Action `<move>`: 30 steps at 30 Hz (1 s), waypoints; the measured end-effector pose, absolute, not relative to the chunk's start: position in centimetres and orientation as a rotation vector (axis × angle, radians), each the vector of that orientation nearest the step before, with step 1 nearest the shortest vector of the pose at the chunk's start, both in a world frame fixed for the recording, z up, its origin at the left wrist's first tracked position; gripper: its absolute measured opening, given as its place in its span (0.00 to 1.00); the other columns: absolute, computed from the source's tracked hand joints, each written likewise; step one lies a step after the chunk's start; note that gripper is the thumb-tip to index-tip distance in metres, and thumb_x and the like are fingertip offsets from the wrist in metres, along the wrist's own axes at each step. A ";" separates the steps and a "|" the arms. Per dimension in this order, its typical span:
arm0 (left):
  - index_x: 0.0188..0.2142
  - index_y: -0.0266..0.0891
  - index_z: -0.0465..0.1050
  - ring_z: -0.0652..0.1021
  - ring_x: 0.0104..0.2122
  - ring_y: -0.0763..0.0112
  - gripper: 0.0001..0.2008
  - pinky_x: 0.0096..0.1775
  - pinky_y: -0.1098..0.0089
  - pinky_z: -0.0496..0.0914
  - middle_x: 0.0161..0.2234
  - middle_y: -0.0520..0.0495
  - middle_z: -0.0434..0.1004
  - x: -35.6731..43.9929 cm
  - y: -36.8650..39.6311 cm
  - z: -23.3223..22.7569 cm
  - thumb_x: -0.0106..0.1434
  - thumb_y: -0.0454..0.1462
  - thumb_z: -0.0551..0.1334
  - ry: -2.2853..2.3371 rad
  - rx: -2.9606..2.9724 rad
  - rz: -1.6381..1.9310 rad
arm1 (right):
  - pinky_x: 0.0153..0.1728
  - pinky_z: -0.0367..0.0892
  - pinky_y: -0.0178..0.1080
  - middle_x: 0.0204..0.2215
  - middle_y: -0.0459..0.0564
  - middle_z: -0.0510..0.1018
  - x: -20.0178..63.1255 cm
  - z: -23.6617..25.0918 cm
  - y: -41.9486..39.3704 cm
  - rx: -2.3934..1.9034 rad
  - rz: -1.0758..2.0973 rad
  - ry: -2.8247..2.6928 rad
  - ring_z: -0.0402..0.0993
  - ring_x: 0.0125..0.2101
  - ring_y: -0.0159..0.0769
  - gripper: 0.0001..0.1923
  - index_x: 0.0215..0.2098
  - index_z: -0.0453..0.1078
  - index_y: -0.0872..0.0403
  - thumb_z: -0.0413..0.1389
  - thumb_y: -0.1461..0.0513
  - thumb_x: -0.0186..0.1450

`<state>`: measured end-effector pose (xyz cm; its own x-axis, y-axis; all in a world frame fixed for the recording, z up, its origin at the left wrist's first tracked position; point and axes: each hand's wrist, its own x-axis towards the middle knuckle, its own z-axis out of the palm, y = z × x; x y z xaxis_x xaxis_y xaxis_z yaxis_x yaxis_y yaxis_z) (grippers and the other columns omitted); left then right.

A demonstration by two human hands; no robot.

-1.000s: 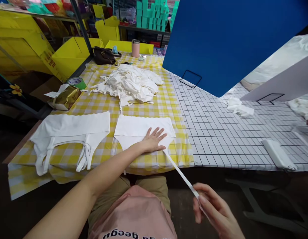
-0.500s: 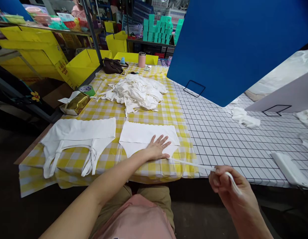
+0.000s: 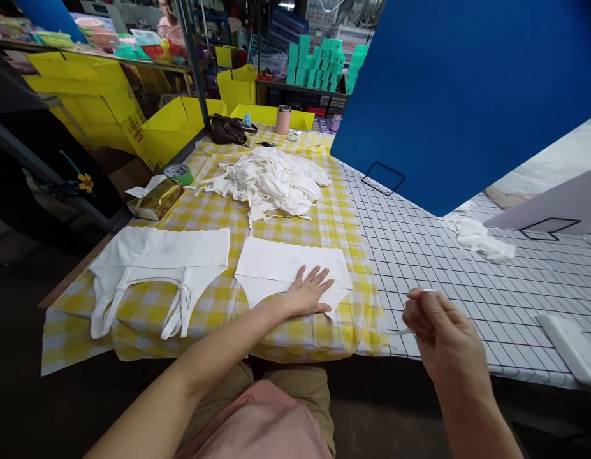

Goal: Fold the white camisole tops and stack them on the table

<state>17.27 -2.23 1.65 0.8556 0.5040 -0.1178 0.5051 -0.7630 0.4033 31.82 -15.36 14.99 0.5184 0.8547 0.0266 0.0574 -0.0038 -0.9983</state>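
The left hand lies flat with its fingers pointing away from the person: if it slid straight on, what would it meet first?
Probably only more of the flat white garment under the left hand, then bare yellow checked cloth; the white pile lies further left.

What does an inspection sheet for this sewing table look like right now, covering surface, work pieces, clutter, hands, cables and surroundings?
Surface: yellow checked cloth beside a black-grid white cloth.
Job's things: flat white garment under the left hand; thin white strap at the right hand.
Clutter: second white garment, heap of white pieces, gold box, tape roll, brown bag, pink tumbler.
Grips: left hand flat and open on the garment; right hand pinching the strap.
Cables: nothing seen.
Surroundings: blue board, yellow bins, teal boxes.
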 end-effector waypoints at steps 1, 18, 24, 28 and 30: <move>0.60 0.39 0.52 0.45 0.63 0.57 0.30 0.60 0.47 0.39 0.64 0.39 0.45 17.3 -2.6 2.3 0.62 0.47 0.54 0.774 2.581 0.071 | 0.16 0.49 0.32 0.15 0.40 0.52 31.7 14.5 -15.2 -1.514 0.800 -0.852 0.49 0.17 0.25 0.14 0.28 0.70 0.53 0.57 0.50 0.58; 0.21 0.36 0.66 0.68 0.21 0.77 0.09 0.26 0.76 0.62 0.18 0.55 0.66 16.6 -4.4 7.5 0.56 0.36 0.55 0.814 1.553 0.435 | 0.20 0.55 0.34 0.16 0.44 0.67 29.0 8.0 -13.6 -1.972 0.446 -1.579 0.60 0.16 0.31 0.17 0.40 0.69 0.52 0.47 0.51 0.62; 0.18 0.35 0.63 0.60 0.13 0.82 0.11 0.18 0.76 0.54 0.15 0.57 0.60 15.9 -4.0 6.0 0.54 0.37 0.57 0.830 1.275 0.184 | 0.23 0.53 0.34 0.20 0.49 0.70 29.3 5.4 -13.6 -1.917 0.132 -1.886 0.65 0.22 0.33 0.18 0.32 0.73 0.50 0.43 0.55 0.66; 0.23 0.36 0.69 0.68 0.20 0.76 0.09 0.25 0.73 0.63 0.20 0.53 0.67 15.6 -2.9 5.1 0.57 0.35 0.55 1.014 1.724 0.254 | 0.26 0.57 0.34 0.25 0.50 0.72 29.8 4.5 -12.3 -1.812 0.251 -1.847 0.67 0.25 0.33 0.17 0.30 0.72 0.52 0.44 0.56 0.66; 0.28 0.36 0.72 0.72 0.31 0.70 0.06 0.37 0.70 0.67 0.29 0.48 0.72 15.6 -2.0 4.4 0.57 0.33 0.56 1.067 2.080 0.411 | 0.28 0.59 0.35 0.27 0.50 0.73 30.2 4.1 -11.2 -1.800 0.341 -1.750 0.68 0.26 0.34 0.15 0.30 0.72 0.52 0.46 0.56 0.65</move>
<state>15.58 -1.96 4.36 0.6006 0.7979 -0.0514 0.5570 -0.3714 0.7428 30.16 -11.22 4.10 0.0988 0.9704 0.2206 0.8166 0.0476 -0.5752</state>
